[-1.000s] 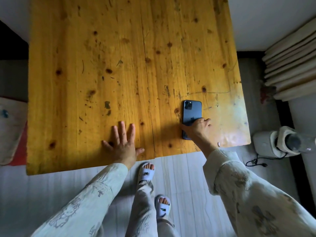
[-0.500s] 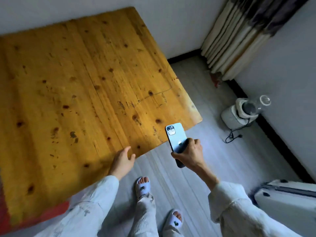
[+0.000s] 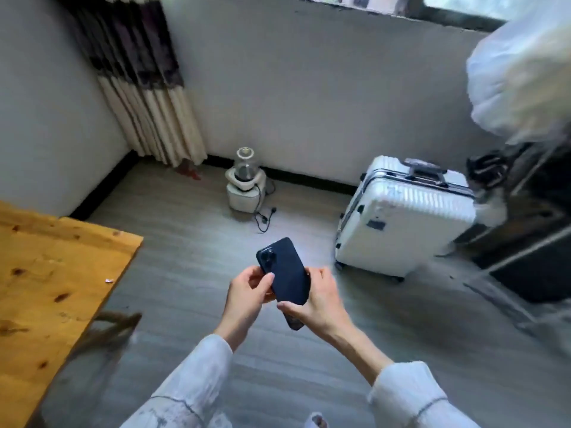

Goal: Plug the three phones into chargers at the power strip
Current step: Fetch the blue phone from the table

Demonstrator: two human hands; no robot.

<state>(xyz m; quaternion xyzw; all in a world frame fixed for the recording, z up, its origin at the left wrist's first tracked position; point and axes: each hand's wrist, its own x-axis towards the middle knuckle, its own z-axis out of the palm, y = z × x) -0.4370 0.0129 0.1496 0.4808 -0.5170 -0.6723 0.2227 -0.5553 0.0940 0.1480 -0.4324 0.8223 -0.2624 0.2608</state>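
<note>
Phone (image 3: 285, 273), dark blue, back and camera cluster facing up, carried in mid-air over the grey floor (image 3: 191, 273), clear of the wooden tabletop (image 3: 46, 273) at near left. Left hand (image 3: 247, 296): fingers closed on the phone's left edge near the camera. Right hand (image 3: 318, 304): clamped around its lower right side, thumb across the back. Step in hand, by my reading: carrying one phone toward a charging point. Power strip, chargers and the other two phones: none in view. White suitcase (image 3: 401, 223) stands far right; a small white appliance (image 3: 245, 186) with loose cord sits by the far wall. Next move calls for finding the strip and turning the phone's port end toward a cable.
</note>
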